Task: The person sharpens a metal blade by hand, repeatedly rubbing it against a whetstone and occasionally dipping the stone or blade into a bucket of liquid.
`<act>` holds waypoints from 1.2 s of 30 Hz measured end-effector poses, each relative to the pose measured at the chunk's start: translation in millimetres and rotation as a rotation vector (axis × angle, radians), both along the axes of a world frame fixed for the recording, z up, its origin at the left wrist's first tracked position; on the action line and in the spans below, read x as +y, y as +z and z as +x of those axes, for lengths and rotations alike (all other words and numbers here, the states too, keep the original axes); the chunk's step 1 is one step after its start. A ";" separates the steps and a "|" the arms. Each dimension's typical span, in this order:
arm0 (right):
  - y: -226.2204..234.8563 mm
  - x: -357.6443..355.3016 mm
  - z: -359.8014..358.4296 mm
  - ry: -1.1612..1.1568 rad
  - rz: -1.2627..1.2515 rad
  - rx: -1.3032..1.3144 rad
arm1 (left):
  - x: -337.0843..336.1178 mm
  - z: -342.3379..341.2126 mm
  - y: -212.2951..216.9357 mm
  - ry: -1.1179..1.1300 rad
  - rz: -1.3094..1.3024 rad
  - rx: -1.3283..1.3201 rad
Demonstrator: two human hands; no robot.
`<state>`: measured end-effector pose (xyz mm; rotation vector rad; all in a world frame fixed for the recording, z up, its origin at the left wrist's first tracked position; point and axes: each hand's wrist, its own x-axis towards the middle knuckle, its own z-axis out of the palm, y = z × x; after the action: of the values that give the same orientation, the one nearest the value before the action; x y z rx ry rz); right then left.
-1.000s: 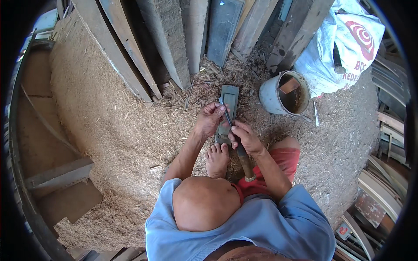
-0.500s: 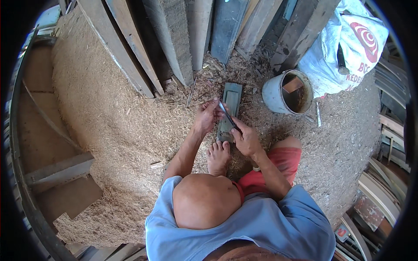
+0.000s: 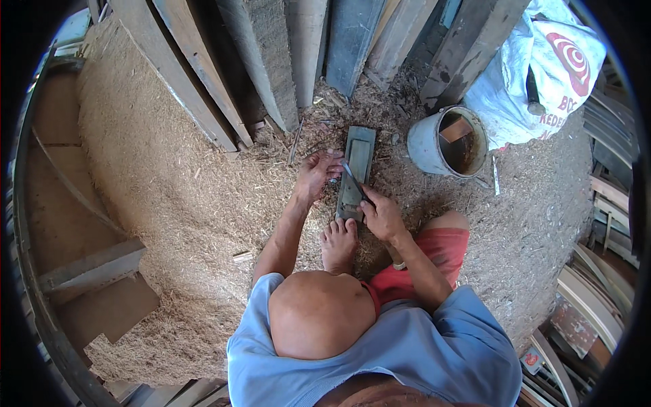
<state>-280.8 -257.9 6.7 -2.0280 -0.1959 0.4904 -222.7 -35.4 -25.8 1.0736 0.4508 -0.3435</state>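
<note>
My right hand (image 3: pixel 383 216) is closed around the dark handle of a narrow-bladed tool that looks like a chisel (image 3: pixel 352 178). Its bright tip points up and left, over the edge of a long grey-green sharpening stone (image 3: pixel 359 157) on a board (image 3: pixel 367 132). Close by the tip is my left hand (image 3: pixel 316 173), its fingers stretched and slightly apart; whether they touch the metal is too small to see. My bare foot (image 3: pixel 340 239) has its toes against the near end of the board.
A whitish bucket (image 3: pixel 426 150) of murky water, with a brown block (image 3: pixel 456 131) in it, stands to the right. Behind it are a white sack (image 3: pixel 500 102) and leaning planks (image 3: pixel 352 47). Wood shavings (image 3: pixel 196 224) cover the ground. Curved wooden pieces (image 3: pixel 590 305) lie along the right.
My left hand has shifted slightly left and down, and its fingers have loosened from the blade's tip. The chisel has stayed nearly in place in my right hand.
</note>
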 end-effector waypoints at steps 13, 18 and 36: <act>-29.5 -15.0 31.5 0.008 -0.261 -0.135 | -18.0 15.0 20.6 -0.289 1.087 -0.484; -37.7 -5.8 59.2 -0.006 -0.323 -0.089 | -47.2 24.1 -0.5 -0.486 1.447 -0.963; -4.4 -3.0 27.7 0.137 -0.556 0.099 | -45.9 -9.3 -11.2 -0.568 1.408 -1.014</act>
<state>-253.1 -260.8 2.3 -2.5328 -0.1491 0.7972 -232.0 -81.3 -37.0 2.5422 -0.7005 0.1360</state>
